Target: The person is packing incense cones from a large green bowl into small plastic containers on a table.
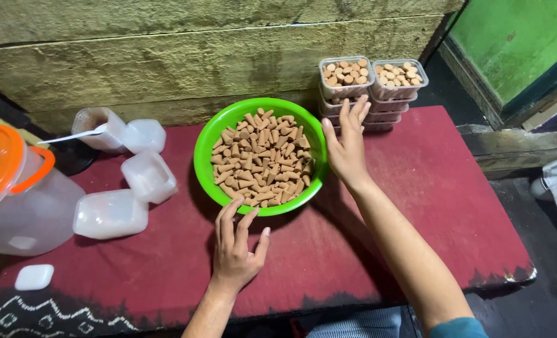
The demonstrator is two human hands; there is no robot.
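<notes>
A red cloth (416, 188) covers the table, patterned in white along its near edge. At far left stands a big translucent jug (22, 206) with an orange lid. In the middle sits the green bowl (206, 147), heaped with small tan cones (263, 159). Behind it, against the wall, 2 stacks of clear tubs (369, 87) hold more of the same pieces, flat ends up. 4 empty clear tubs (128, 175) lie tipped over left of the bowl, 1 with a white spoon (72, 135) poking out, and a small white lid (34, 276) lies near the cloth's front edge.

The right hand (347, 147) is flat and open against the bowl's right rim, fingers (357, 112) stretched up toward the stacked tubs, gripping nothing. The left hand (235, 247) rests on the cloth with spread fingertips touching the bowl's near rim, also holding nothing.

The risk, as I judge it: the bowl is full to near its rim, so a push from either hand could tilt it and scatter cones, and the right fingers are close enough to nudge the stacks over
</notes>
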